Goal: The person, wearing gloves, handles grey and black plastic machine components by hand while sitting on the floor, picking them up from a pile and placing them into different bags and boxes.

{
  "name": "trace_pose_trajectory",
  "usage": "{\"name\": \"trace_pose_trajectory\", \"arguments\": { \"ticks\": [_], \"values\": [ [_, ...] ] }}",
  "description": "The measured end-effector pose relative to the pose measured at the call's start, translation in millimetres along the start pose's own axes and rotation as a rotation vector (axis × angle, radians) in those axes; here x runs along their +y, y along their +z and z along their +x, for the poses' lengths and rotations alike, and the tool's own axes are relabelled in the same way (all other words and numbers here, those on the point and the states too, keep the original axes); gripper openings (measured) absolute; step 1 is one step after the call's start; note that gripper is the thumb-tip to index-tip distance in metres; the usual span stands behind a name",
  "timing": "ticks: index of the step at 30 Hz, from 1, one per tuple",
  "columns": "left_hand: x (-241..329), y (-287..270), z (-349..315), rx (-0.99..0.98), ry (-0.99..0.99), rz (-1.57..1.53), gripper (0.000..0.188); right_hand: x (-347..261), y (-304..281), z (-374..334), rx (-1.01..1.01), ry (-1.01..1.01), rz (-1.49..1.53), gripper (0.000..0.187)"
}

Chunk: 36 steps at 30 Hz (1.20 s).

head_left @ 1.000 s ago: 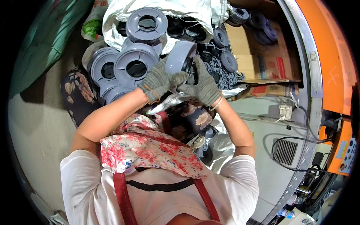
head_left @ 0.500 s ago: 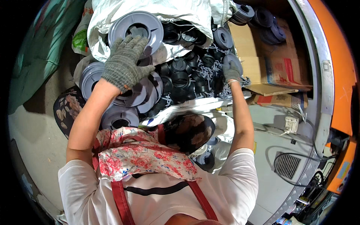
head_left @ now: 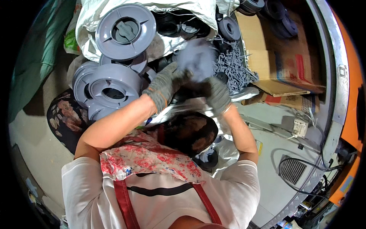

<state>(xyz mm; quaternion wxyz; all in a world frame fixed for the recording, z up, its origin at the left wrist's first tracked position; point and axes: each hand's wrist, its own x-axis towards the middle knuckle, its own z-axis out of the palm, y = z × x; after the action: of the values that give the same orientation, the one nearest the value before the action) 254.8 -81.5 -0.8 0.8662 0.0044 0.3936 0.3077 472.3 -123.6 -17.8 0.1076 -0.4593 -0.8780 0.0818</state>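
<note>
Both my hands wear grey knitted gloves. Between them, smeared by motion, is a grey round plastic part (head_left: pixel 196 59). My left hand (head_left: pixel 166 84) closes on its lower left edge, while my right hand (head_left: pixel 219 95) grips it from the lower right; the fingertips are blurred. Dark, blurred shapes show between the hands, too unclear to name. A large grey flanged ring (head_left: pixel 148 32) with a lighter grey knobbed insert in its centre lies on the white sack at the upper left. Below it are several more grey rings (head_left: pixel 114 82), stacked and leaning.
Grey plastic pegs (head_left: pixel 234 63) are heaped right of my hands. Black rings (head_left: pixel 167 28) lie in the white sack (head_left: pixel 85 34). An open cardboard box (head_left: pixel 253 38) stands at the right, with grey rings beyond it. A socket block (head_left: pixel 300 127) and black cable (head_left: pixel 280 168) lie on the right floor.
My left hand has left the large flanged ring and moved right and down. My right hand has come left with the grey round part, and both hands now meet at it.
</note>
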Motion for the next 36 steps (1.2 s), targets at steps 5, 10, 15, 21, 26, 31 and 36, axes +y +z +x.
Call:
{"name": "trace_pose_trajectory", "arguments": {
  "ticks": [5,10,15,21,26,31,36],
  "values": [
    [-8,-20,9,0.079,0.231,0.603,0.02,35,11,25,0.099,0.162,0.211,0.027],
    [-2,-18,-18,0.128,0.471,0.821,0.036,142,79,35,-0.208,0.672,-0.43,0.046],
    [5,-25,-23,0.123,0.556,0.618,0.033,141,90,27,-0.391,0.791,-0.406,0.036],
    [-7,-26,-5,0.064,0.363,0.359,0.032,-5,-5,29,0.235,0.421,0.254,0.028],
    [-20,-17,-23,-0.227,0.329,0.218,0.027,-66,-46,38,0.245,0.34,0.472,0.054],
    [-3,-15,-62,-0.256,0.242,0.23,0.028,-82,-69,54,-0.071,0.172,0.155,0.081],
    [19,-32,-74,-0.446,0.11,0.405,0.026,-87,-78,48,-0.108,-0.268,-0.111,0.076]
  ]
}}
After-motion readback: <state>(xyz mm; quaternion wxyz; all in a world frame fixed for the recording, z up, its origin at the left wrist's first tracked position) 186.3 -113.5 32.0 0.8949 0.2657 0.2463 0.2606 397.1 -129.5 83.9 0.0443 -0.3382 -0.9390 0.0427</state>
